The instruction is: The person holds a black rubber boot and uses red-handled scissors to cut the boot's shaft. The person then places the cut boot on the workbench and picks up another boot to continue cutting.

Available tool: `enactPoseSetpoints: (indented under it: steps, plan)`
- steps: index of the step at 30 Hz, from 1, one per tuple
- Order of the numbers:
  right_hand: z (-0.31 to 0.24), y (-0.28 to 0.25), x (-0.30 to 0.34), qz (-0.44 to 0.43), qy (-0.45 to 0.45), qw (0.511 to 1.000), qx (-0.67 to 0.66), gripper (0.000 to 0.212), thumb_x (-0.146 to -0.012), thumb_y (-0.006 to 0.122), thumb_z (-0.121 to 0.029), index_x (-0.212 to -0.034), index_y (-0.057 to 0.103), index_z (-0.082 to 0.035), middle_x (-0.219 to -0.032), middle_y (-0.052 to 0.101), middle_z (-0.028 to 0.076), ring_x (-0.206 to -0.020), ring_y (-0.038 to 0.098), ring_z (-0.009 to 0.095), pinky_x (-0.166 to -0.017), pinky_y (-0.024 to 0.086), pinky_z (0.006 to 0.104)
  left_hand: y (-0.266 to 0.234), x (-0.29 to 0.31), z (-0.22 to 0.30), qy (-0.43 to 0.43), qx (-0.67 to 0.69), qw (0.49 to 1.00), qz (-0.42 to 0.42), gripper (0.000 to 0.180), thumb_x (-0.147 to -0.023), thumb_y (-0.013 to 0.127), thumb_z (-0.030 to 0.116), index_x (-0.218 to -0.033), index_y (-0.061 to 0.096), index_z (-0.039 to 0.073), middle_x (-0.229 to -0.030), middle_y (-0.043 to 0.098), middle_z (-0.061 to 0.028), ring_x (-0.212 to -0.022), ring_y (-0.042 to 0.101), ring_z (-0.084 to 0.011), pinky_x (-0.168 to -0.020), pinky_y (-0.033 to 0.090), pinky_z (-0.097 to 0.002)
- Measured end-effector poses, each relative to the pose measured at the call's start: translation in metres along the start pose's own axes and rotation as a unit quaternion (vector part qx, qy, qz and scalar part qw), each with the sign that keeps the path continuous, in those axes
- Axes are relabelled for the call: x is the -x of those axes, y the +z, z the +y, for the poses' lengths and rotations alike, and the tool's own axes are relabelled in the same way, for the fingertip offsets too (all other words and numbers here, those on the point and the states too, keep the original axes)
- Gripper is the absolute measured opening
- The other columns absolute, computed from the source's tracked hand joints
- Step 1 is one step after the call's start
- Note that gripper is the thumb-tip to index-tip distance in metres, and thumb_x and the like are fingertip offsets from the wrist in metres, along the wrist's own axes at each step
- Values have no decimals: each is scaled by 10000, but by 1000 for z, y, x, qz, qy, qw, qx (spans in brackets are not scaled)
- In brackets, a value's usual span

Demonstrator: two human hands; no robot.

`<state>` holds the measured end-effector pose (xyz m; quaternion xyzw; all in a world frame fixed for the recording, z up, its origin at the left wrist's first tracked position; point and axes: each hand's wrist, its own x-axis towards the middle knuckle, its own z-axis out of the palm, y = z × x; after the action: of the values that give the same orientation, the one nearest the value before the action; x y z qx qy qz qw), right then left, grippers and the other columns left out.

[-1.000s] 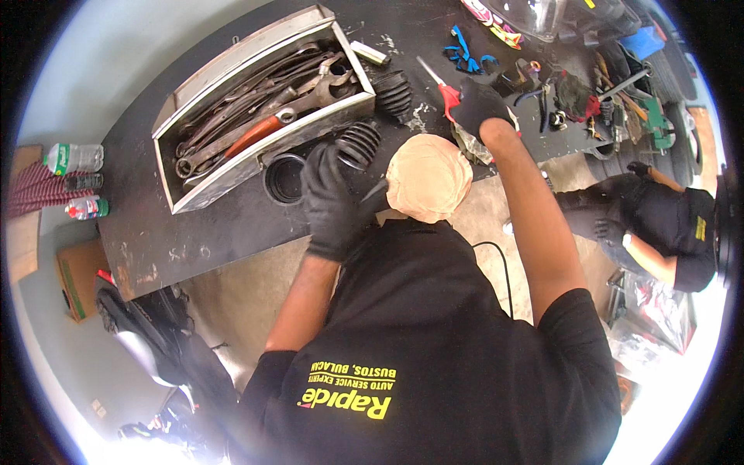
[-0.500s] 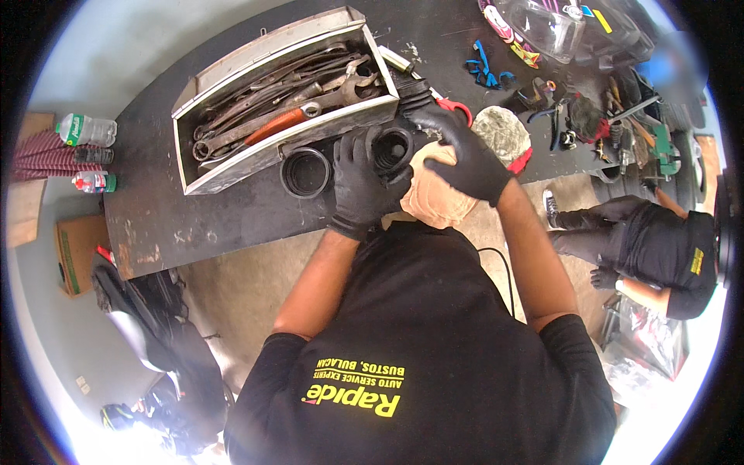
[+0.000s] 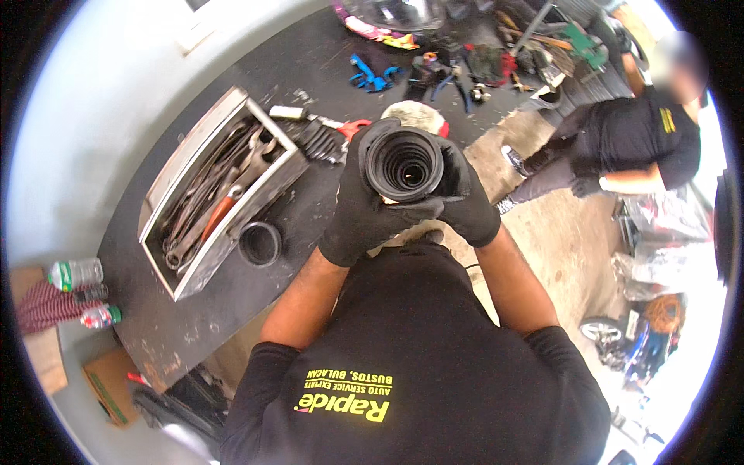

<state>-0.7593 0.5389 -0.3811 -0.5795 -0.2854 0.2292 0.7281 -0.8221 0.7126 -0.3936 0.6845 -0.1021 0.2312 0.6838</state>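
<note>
A black ribbed rubber boot is raised in front of me, its round mouth facing up and its folds showing inside. My left hand, in a black glove, wraps round its left side. My right hand, gloved alike, closes on the right side, and the fingers of both hands meet under the near rim. A small bit of tan shows below that rim; the rest of the peach cloth is hidden. Left of my hands, a second ribbed boot lies on the table, and a black ring-shaped part sits by the toolbox.
An open metal toolbox full of wrenches stands on the black table at left. Red-handled scissors, a whitish round pad, blue straps and pliers lie beyond. A co-worker stands at right.
The boot near my left hand has been lifted off the table and is now between both hands. The peach cloth has gone mostly out of sight. My view has turned toward the right.
</note>
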Motion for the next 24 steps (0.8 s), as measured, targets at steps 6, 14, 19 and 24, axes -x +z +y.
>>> enactPoseSetpoints:
  steps: [6, 14, 19, 24]
  plan:
    - [-36, -61, 60, 62, -8, 998, 20, 980, -792, 915, -221, -1579, 361, -32, -1544, 492, 110, -1433, 461, 216, -1193, 390, 401, 88, -31, 18, 40, -37, 994, -94, 950, -659, 1000, 240, -1426, 490, 10, -1350, 601, -142, -1248, 604, -259, -1077, 488, -405]
    - [-78, -204, 206, 205, -22, 964, 170, 763, -891, 805, -102, -1544, 414, -61, -1471, 516, 105, -1253, 586, 243, -1020, 504, 392, 260, -49, 5, -269, 401, 862, -153, 716, -735, 890, 46, -1367, 553, 38, -1238, 670, -101, -1094, 685, -205, -942, 588, -362]
    - [-68, -309, 353, 361, 71, 924, 104, 626, -927, 756, -63, -1488, 478, -51, -1388, 583, 100, -1149, 629, 193, -977, 530, 347, 367, -52, -18, -247, 375, 877, -170, 690, -764, 838, -13, -1394, 560, 26, -1205, 689, -122, -1135, 685, -278, -943, 612, -460]
    - [-50, -381, 457, 480, 130, 868, 8, 537, -933, 694, 41, -1438, 526, -28, -1311, 623, 109, -1026, 655, 146, -918, 554, 278, 435, -70, -36, -246, 311, 901, -174, 747, -710, 857, -58, -1393, 566, 29, -1213, 697, -115, -1152, 690, -286, -930, 623, -445]
